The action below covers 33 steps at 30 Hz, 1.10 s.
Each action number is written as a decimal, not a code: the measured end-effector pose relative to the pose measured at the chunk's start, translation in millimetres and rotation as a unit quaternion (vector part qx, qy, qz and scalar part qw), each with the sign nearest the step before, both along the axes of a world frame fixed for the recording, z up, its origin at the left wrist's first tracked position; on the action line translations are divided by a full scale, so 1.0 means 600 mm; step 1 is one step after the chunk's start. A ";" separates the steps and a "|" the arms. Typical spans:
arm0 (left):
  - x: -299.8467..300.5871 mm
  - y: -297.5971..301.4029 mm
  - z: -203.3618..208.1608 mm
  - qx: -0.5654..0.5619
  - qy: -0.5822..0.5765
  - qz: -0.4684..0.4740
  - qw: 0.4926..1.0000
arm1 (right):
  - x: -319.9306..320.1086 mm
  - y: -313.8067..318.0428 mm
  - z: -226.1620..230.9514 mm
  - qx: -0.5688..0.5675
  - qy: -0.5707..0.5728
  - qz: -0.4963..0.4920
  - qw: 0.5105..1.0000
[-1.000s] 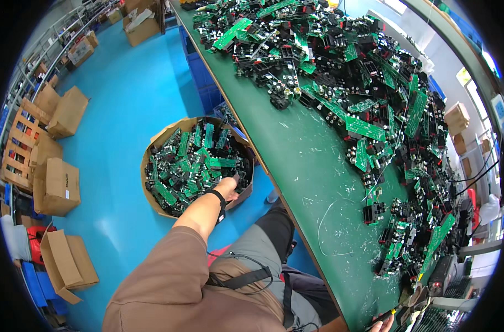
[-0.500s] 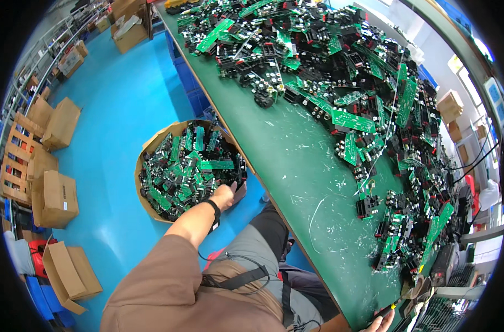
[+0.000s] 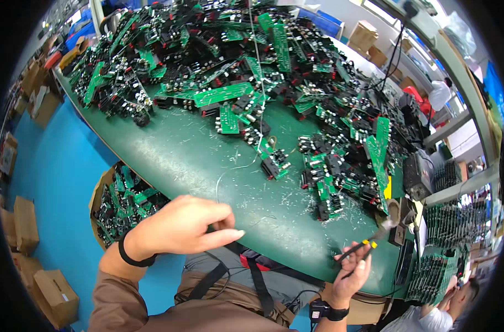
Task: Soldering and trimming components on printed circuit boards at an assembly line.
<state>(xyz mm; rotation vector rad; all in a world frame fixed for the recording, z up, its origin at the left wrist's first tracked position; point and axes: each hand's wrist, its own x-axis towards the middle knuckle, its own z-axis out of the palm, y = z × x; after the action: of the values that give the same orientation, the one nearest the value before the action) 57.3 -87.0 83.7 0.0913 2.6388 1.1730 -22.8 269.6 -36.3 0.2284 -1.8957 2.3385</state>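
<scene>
My left hand (image 3: 180,224) hovers above the near edge of the green table (image 3: 169,149), fingers curled, thumb stretched out apart, nothing in it. My right hand (image 3: 352,276) is wrapped round a pair of pliers (image 3: 366,247) with black and yellow handles, jaws pointing up and away; whether they are nippers cannot be made out. A large heap of green circuit boards (image 3: 221,95) with black and metal parts covers the far side of the table. Nearest to the pliers lies a cluster of boards (image 3: 325,188). One board with a black block (image 3: 272,167) sits at the heap's near edge.
Left of the table, a round-looking carton (image 3: 92,213) full of boards stands on the blue floor. At right are racks of stacked boards (image 3: 456,224), a black box-shaped device (image 3: 419,176) and a metal frame. Another person (image 3: 437,318) is at lower right. Open cartons (image 3: 55,293) line the left.
My left hand has come up from the carton of boards to over the table edge. My right hand, with the pliers, has moved further into view. The view has swung right.
</scene>
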 end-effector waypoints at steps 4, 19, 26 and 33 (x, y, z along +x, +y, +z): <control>-0.080 0.018 0.014 -0.222 0.198 0.004 0.955 | 0.005 0.008 -0.003 0.024 0.019 0.031 0.999; -0.302 0.159 -0.051 -0.291 0.215 0.014 0.932 | 0.008 0.006 0.002 0.050 0.061 0.068 0.995; -0.289 0.142 -0.031 -0.261 0.274 0.067 0.923 | 0.008 0.009 0.001 0.052 0.062 0.080 0.994; -0.176 0.156 -0.001 0.094 0.415 0.073 0.902 | 0.014 0.001 0.031 -0.040 -0.029 0.092 0.995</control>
<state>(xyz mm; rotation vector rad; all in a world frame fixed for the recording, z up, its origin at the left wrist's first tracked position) -48.5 6.3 83.3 0.5524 3.2644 1.7383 -14.5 270.5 -17.5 0.3450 -1.8752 2.5594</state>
